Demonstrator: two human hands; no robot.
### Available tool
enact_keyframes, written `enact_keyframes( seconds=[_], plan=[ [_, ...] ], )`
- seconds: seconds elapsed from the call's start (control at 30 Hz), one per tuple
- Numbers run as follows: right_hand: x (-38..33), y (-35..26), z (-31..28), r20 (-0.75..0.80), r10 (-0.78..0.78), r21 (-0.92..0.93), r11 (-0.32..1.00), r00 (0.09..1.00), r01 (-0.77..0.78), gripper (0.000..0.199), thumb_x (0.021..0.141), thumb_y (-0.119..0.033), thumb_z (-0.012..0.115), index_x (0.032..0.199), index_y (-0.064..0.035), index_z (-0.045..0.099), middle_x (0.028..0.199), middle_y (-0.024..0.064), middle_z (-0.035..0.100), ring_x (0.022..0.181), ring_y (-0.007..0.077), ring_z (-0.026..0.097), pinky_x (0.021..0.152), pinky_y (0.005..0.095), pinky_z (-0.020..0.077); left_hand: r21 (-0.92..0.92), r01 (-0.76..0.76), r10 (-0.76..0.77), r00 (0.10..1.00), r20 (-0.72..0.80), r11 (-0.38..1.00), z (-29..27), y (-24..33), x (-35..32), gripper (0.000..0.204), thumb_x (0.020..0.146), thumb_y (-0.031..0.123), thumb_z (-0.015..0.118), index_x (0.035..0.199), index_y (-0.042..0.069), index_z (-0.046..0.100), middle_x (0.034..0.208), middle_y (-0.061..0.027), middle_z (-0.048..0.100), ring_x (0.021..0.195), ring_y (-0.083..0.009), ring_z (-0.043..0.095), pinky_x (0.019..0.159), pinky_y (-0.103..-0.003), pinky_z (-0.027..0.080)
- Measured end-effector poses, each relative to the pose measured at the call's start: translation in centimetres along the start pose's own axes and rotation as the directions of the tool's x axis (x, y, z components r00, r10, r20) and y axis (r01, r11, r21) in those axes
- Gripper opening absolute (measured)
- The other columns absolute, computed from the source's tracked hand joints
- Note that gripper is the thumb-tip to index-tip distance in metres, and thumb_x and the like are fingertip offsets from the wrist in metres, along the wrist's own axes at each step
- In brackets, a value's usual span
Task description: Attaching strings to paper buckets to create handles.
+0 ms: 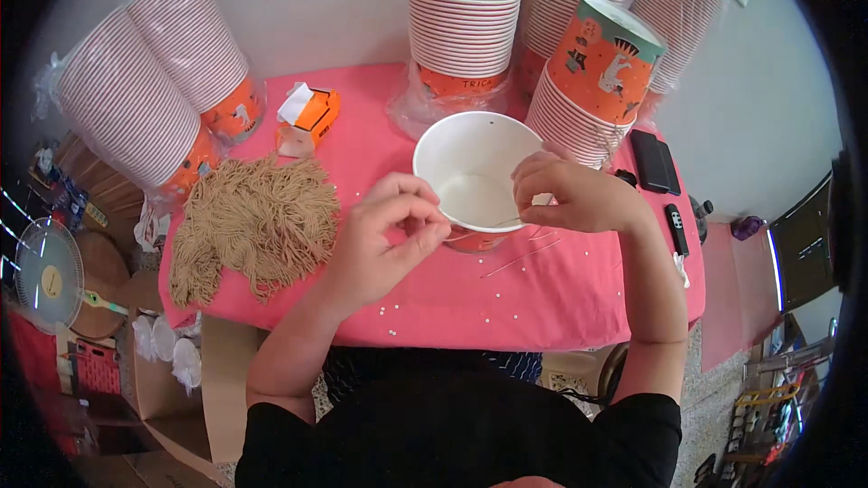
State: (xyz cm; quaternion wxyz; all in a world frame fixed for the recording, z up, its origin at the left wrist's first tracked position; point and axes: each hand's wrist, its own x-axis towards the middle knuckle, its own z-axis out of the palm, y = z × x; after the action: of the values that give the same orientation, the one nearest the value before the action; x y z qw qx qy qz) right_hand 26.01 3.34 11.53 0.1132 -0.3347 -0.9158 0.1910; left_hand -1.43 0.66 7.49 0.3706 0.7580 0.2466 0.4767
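A white paper bucket [457, 152] with an orange outside stands in front of me, its mouth facing up. At its near rim, my left hand [382, 246] pinches what looks like the end of a thin beige cord [458, 236]. My right hand [571, 193] is closed over the right side of the rim, gripping a thin, needle-like piece [508, 222]. Its fingertips are partly hidden. Long thin wire-like pieces [520, 259] lie on the pink cloth below the bucket. A heap of beige cords [258, 221] spreads out left of my left hand.
Tall stacks of paper buckets [131, 104] rise at the back left, more buckets [461, 32] at the back and right. An orange box [316, 117] sits between them. A black wallet-like case [655, 163] and dark remote [676, 229] lie near the right edge; small white dots [392, 332] are scattered in front.
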Motion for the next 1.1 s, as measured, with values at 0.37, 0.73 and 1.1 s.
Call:
enact_keyframes(
  seconds=[0.37,0.73,1.1],
  plan=[
    [1.2,-3.7,-0.4,-0.161,0.092,0.308,0.951,0.983,-0.039,0.005,0.085,-0.003,0.062,0.087,0.0016,0.061,0.07,0.0071,0.062,0.063,0.0114,0.059,0.058,0.0255,0.047,-0.225,0.397,-0.393,0.917,0.067,0.89,1.3,-1.3,2.0,0.015,0.09,0.007,0.058,0.097,-0.006,0.062,0.078,-0.0051,0.066,0.066,-0.005,0.058,0.057,-0.02,0.048],
    [2.4,-2.4,1.3,-0.176,0.18,0.386,0.917,0.968,-0.1,0.005,0.084,-0.001,0.061,0.088,0.0004,0.062,0.073,0.0052,0.061,0.065,0.01,0.055,0.061,0.0243,0.0459,-0.046,0.437,-0.418,0.883,0.211,0.898,2.2,-0.5,2.5,0.017,0.09,0.009,0.059,0.1,-0.005,0.064,0.082,-0.0044,0.066,0.073,-0.0077,0.062,0.064,-0.022,0.052],
    [0.8,-4.0,2.7,-0.468,-0.089,-0.04,0.996,0.879,0.08,0.018,0.067,-0.003,0.073,0.082,-0.0053,0.064,0.085,0.0063,0.06,0.084,0.023,0.058,0.073,0.0346,0.0432,-0.312,0.586,-0.493,0.805,0.329,0.748,0.5,-1.6,2.3,0.016,0.09,0.016,0.06,0.089,0.001,0.066,0.063,0.0021,0.056,0.055,-0.0023,0.048,0.048,-0.018,0.035]
  ],
)
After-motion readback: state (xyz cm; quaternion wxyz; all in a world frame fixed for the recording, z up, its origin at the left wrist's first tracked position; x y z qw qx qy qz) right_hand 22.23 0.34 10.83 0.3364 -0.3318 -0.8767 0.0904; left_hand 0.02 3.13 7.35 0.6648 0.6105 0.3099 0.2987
